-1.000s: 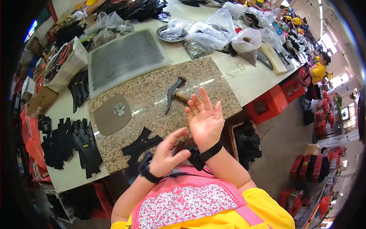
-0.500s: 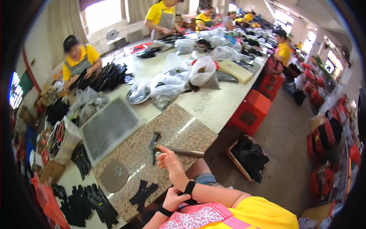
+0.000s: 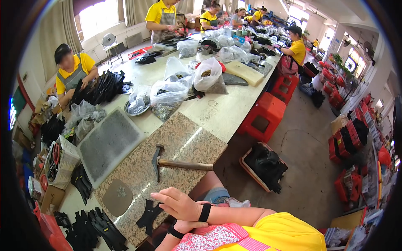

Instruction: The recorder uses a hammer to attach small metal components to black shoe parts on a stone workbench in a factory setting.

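Note:
My right hand [image 3: 179, 203] reaches over the near edge of the granite slab, fingers stretched out and holding nothing. It covers part of a black cut-out piece [image 3: 147, 217] on the slab. A black band circles its wrist. Below that wrist, against it, lies my left hand [image 3: 186, 226], mostly covered. Its thumb side shows, but the fingers are hidden. A hammer [image 3: 184, 164] with a wooden handle and dark metal head rests on the speckled granite slab [image 3: 190, 144], beyond both hands. Small metal bits [image 3: 121, 192] sit on a brown pad [image 3: 113, 205].
A grey-topped board [image 3: 109, 144] lies left of the slab, black pieces [image 3: 106, 224] near it. Bags of small parts [image 3: 166, 95] stand farther along the table [image 3: 213, 115]. Red stools [image 3: 264, 117] and a crate of black pieces [image 3: 264, 165] are at right. Co-workers in yellow sit and stand around.
My right hand has moved from beside the hammer down and left to the near black piece. The left hand has become more covered by the right wrist. The hammer now shows uncovered.

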`<move>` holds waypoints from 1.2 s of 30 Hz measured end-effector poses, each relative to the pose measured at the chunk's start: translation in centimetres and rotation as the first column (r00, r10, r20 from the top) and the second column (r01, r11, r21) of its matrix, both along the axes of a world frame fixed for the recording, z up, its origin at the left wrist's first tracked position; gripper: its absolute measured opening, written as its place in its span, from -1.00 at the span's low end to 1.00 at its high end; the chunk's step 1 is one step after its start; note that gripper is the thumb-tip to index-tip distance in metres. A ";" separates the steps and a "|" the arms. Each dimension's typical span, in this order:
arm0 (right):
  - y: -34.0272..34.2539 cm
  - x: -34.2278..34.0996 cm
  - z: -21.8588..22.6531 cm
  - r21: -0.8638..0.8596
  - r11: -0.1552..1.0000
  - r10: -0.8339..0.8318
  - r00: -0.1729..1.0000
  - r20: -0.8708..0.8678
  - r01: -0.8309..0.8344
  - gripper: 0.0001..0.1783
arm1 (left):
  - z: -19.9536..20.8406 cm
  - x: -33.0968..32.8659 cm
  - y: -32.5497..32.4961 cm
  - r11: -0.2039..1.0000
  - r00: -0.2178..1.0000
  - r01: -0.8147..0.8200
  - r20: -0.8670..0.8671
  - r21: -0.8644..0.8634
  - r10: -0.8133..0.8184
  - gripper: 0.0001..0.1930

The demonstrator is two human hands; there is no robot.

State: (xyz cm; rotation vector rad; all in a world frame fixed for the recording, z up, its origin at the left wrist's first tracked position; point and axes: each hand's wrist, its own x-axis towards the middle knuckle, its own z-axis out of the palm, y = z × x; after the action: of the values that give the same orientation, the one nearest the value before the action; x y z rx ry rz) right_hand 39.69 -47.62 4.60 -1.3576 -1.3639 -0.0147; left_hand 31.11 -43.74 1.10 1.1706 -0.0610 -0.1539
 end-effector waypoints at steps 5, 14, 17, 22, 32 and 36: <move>-0.7 0.4 0.3 0.016 0.998 -0.066 0.967 0.244 0.064 -0.42 | 0.1 0.4 -0.4 0.999 0.999 0.030 -0.024 -0.033 -0.031 -0.14; -1.3 2.6 0.5 0.074 0.995 -0.078 0.991 0.108 0.070 -0.49 | -0.8 -0.3 -0.9 0.954 0.968 -0.248 0.087 0.169 0.237 -0.08; -2.0 6.7 -0.5 -0.056 0.967 -0.238 0.957 0.162 0.250 -0.49 | 3.4 -3.0 -0.4 0.813 0.862 -0.480 0.005 0.330 0.507 -0.31; -1.7 11.3 -5.1 -0.346 0.796 -0.380 0.854 0.354 0.497 -0.45 | 1.4 -10.7 2.1 0.145 0.550 -0.598 0.272 0.788 0.790 -0.66; 0.1 13.0 -5.2 -0.422 0.741 -0.225 0.785 0.577 0.522 -0.64 | -1.4 -11.1 4.7 -0.262 0.502 -0.471 0.500 0.842 0.705 -0.62; -0.5 13.0 -4.4 -0.496 0.795 -0.236 0.931 0.280 0.351 -0.70 | -1.3 -11.6 4.3 -0.260 0.494 -0.459 0.487 0.850 0.720 -0.60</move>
State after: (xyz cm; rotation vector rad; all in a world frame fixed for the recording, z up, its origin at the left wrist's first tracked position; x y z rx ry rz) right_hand 52.70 -48.11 0.18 -2.0940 -1.3634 0.0229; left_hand 19.51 -39.42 -0.17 2.3979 1.0852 0.8115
